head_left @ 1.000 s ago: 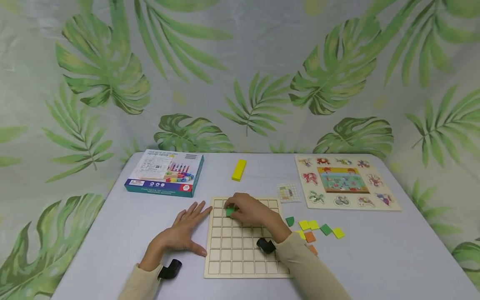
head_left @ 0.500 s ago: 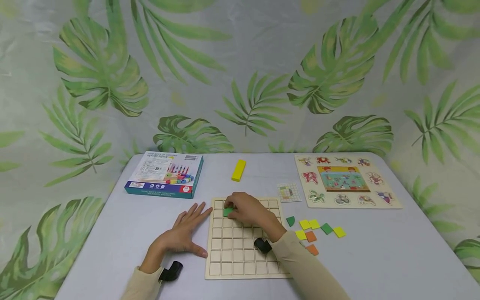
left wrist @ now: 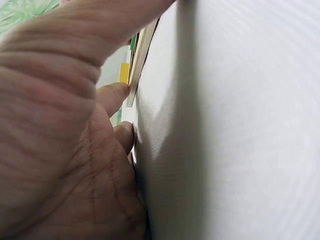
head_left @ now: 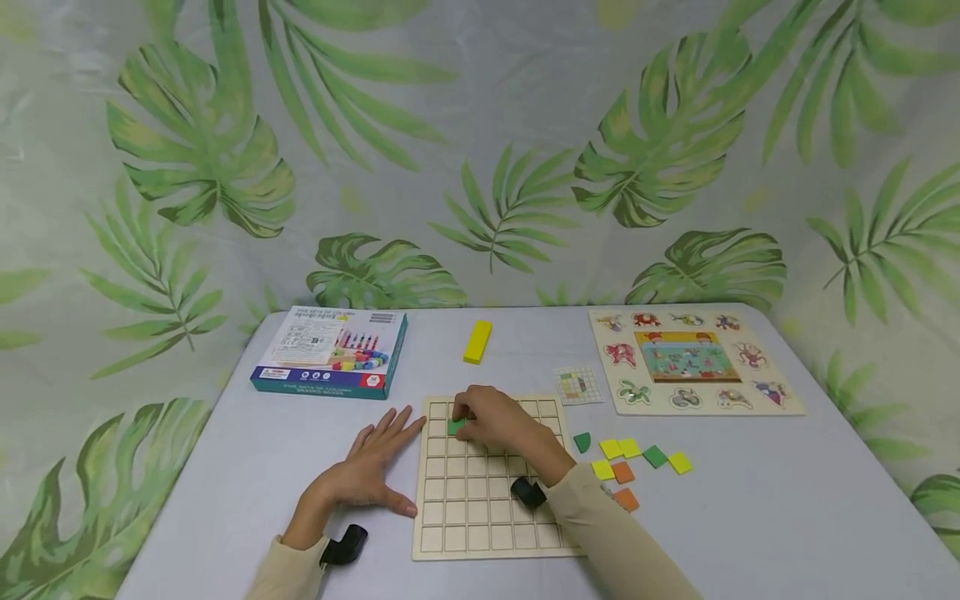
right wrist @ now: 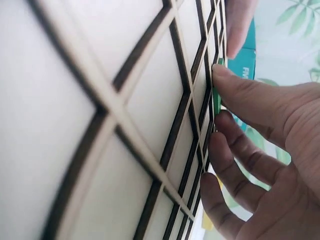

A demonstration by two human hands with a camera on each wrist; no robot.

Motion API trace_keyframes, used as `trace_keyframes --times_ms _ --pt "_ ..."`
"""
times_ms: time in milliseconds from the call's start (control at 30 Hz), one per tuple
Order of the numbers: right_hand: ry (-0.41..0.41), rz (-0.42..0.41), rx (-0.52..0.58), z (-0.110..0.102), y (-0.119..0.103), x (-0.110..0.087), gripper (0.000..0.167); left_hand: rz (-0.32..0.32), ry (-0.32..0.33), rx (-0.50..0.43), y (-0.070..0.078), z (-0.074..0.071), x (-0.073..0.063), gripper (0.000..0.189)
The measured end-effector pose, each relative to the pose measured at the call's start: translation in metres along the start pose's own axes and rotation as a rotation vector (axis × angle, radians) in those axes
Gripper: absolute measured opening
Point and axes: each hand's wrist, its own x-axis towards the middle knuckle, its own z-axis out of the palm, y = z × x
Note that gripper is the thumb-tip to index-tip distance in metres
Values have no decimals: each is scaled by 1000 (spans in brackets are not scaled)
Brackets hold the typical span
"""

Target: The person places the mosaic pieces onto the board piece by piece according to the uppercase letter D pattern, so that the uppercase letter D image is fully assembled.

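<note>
A pale wooden grid board [head_left: 477, 512] lies flat on the table. Near its top left corner, my right hand [head_left: 498, 421] pinches a green square tile [head_left: 456, 427] over a cell in the second column. Seen from the right wrist, the thumb and a finger hold the tile's edges [right wrist: 217, 100] against the grid; whether it sits fully in the cell, I cannot tell. My left hand [head_left: 362, 471] is spread on the table, index finger and thumb touching the board's left edge. The left wrist view shows a fingertip [left wrist: 117, 95] against that edge.
Right of the board lie a green quarter-round tile [head_left: 582, 442] and several loose yellow, orange and green tiles [head_left: 623, 472]. Beyond it are a small pattern card [head_left: 579, 386], a yellow block [head_left: 477, 342], a boxed toy [head_left: 330, 352] and a sea-animal puzzle [head_left: 693, 362].
The green tile has shifted slightly left within the grid, still between my right fingers. The left hand stays against the board's edge.
</note>
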Motion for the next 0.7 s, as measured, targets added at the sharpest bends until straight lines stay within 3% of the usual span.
trace_keyframes --times_ms 200,367,700 --pt "-3 -57 -46 -3 1 -7 25 -5 4 -21 -1 2 1 126" --pt "36 -104 18 -11 10 -22 31 -10 -1 -18 -1 4 3 125" --pt "83 -54 78 -39 34 -64 34 -22 11 -2 -1 3 3 127"
